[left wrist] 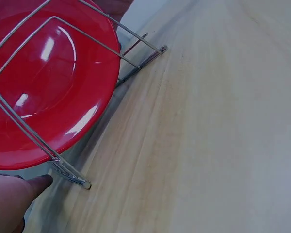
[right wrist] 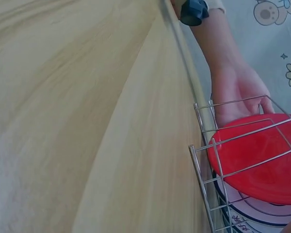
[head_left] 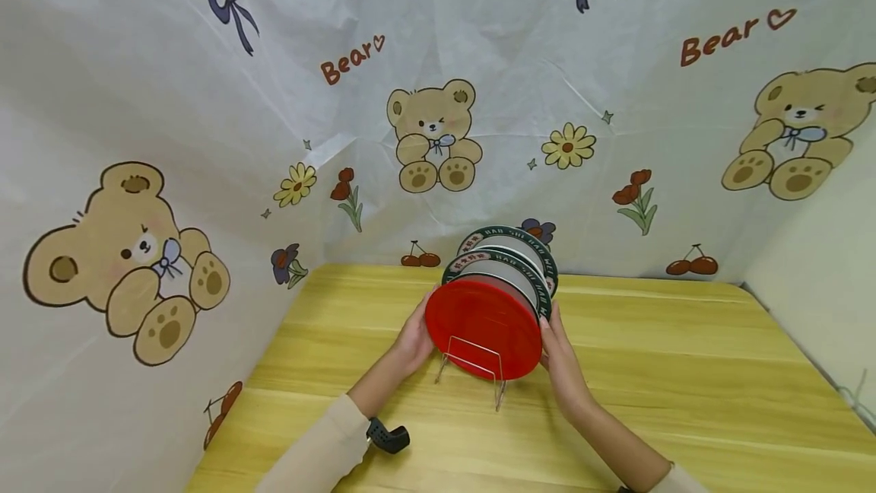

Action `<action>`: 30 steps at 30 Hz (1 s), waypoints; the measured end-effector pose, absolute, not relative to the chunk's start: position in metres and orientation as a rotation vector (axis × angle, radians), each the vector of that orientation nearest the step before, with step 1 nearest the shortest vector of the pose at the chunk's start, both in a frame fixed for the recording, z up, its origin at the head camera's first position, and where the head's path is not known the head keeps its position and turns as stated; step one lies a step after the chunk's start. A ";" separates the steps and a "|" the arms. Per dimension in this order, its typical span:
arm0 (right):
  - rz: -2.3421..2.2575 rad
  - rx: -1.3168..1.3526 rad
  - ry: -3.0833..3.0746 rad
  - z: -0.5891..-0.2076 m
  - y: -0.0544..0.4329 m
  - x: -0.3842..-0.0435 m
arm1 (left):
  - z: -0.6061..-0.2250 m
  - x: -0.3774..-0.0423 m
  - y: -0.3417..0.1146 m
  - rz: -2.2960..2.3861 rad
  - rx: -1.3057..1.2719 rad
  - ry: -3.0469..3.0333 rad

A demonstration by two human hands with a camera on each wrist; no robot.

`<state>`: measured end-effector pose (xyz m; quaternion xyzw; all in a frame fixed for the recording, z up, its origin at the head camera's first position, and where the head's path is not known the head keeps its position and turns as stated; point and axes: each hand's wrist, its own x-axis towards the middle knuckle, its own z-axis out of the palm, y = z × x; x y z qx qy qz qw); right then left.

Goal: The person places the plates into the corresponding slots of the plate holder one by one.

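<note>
A red plate (head_left: 482, 329) leans at the front of a wire plate rack (head_left: 498, 383), tilted back. Behind it stand a white plate with a dark green lettered rim (head_left: 543, 299) and a matching plate (head_left: 506, 232) farther back. My left hand (head_left: 414, 342) holds the plates at their left edge, its fingertips hidden behind them. From the right side my right hand (head_left: 563, 362) grips them, the thumb lying by the green rim. The right wrist view shows the left hand's palm (right wrist: 233, 90) beside the red plate and rack wires.
The rack stands on a wood-grain table (head_left: 684, 371). A white cloth (head_left: 506, 44) printed with bears and flowers hangs behind and along the left. A pale wall (head_left: 814, 272) closes the right side. A black device (head_left: 388, 437) sits at the left wrist.
</note>
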<state>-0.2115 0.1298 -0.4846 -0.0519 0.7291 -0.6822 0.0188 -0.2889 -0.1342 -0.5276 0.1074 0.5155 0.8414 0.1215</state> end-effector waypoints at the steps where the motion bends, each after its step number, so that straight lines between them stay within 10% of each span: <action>1: -2.118 -0.166 2.260 -0.485 0.129 -0.212 | -0.527 -0.288 -0.134 2.468 0.312 1.485; 30: -2.394 -0.172 1.890 -0.498 0.146 -0.242 | -0.529 -0.251 -0.095 2.628 0.375 1.446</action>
